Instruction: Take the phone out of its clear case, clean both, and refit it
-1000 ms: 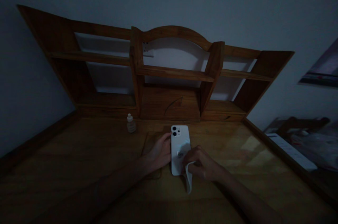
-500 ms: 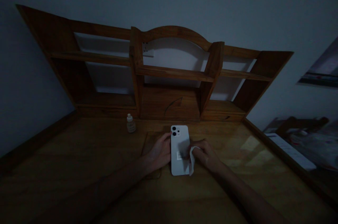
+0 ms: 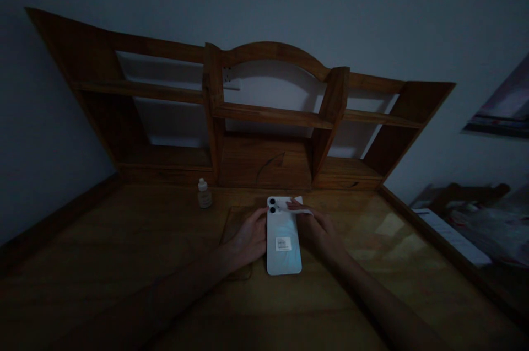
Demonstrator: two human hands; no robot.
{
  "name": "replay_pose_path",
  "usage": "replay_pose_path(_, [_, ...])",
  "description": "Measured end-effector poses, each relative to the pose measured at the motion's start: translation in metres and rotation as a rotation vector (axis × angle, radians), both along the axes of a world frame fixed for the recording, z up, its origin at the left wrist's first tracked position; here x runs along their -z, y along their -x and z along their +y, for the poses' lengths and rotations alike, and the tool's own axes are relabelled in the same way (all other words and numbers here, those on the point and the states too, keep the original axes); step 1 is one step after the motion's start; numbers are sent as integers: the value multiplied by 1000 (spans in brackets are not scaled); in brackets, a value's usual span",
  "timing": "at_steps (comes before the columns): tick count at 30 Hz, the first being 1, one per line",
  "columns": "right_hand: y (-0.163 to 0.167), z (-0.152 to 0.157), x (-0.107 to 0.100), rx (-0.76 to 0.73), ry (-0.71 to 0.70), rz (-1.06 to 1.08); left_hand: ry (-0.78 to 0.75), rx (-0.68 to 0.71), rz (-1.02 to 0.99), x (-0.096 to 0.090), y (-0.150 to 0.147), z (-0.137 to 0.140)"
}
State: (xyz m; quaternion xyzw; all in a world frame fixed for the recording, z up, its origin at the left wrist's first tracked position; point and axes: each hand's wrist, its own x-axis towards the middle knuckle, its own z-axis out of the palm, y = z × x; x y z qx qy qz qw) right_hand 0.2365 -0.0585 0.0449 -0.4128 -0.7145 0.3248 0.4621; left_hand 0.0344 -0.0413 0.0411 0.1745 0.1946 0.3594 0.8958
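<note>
Near the back edge of the wooden tabletop point(image 3: 372, 221), left of its middle, stands a small bottle point(image 3: 204, 198) with a pale, narrow-tipped cap, upright and out of the hands' way. Nearer the front, a flat, clear, rounded rectangle, probably a phone case point(image 3: 235, 221), lies partly hidden by the left hand point(image 3: 248, 238). That hand grips the left long edge of a white smartphone point(image 3: 285, 260), seemingly to steady it; fingers underneath are hidden. The phone is back up around the tabletop's middle, its camera lenses point(image 3: 272, 205) toward the back edge and a printed label point(image 3: 284, 244) lower down; whether it lies flat is unclear. The right hand point(image 3: 316, 224) pinches a thin white wipe point(image 3: 303, 209) against the phone's upper right corner, beside the lenses, fingers stretched leftward, apparently to press it flat there.
</note>
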Motion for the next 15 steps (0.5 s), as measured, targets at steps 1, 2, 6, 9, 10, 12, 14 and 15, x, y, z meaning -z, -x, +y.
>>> replay_pose_path(1, [0, 0, -2, 7, -33, -32, -4, 2, -5, 0, 0, 0])
replay_pose_path(2, [0, 0, -3, 16, -66, -62, -6, 3, -10, 0, 0, 0])
replay_pose_path(6, [0, 1, -5, 3, -192, -244, -14, 10, -37, 1, 0, 1])
replay_pose_path(9, [0, 1, -5, -27, -275, -368, -24, 14, -38, 1, -1, 1])
replay_pose_path(10, [0, 1, -5, -36, -294, -399, -25, 12, -30, 0, -1, 1])
replay_pose_path(12, [-1, 1, -6, -53, -318, -453, -23, 7, -14, 0, 0, 0])
replay_pose_path(14, [-1, 1, -7, -64, -328, -501, -21, 4, -12, -1, 0, 0])
replay_pose_path(15, [-1, 1, -7, -63, -332, -518, -22, 6, -17, -1, 0, 0])
